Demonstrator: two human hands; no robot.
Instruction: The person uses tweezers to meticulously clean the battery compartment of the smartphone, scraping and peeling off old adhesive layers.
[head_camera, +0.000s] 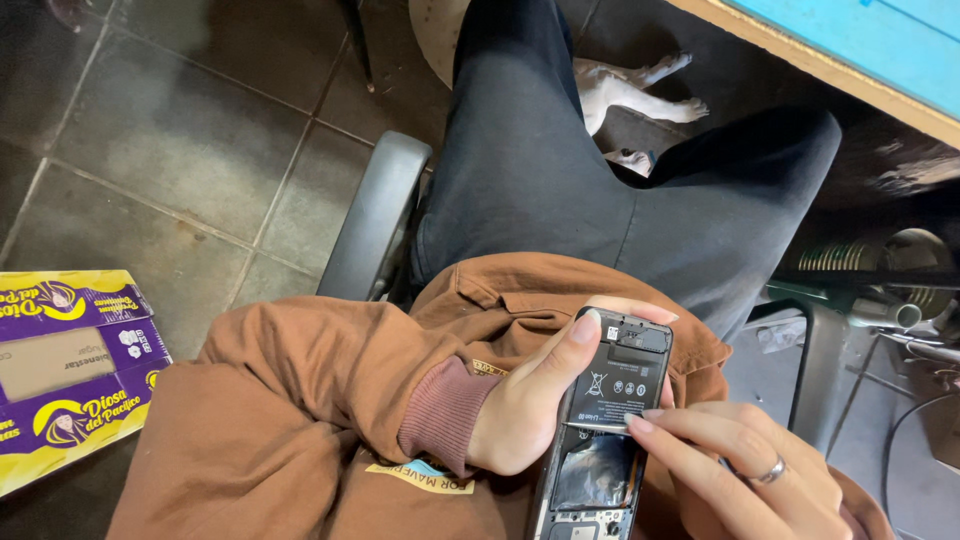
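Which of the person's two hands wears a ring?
The right hand, lower right, wears a silver ring and its fingertips touch the black battery. The left hand, emerging from the brown sleeve, grips the opened phone and is bare.

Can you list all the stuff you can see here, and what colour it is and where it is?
phone: one, black, back cover off, held over the lap at the bottom middle
battery: one, black, flat, partly raised out of the phone
cardboard box: one, purple and yellow, on the floor at the left
chair armrest: one, grey, left of the legs
floor tiles: many, dark grey, upper left
table edge: one, blue top with a wooden rim, upper right
animal paws: white, on the floor under the table
trousers: one pair, dark grey
sweatshirt: one, brown
ring: one, silver, on the right hand
left hand: holds the phone and battery
right hand: fingertip at the battery's lower edge
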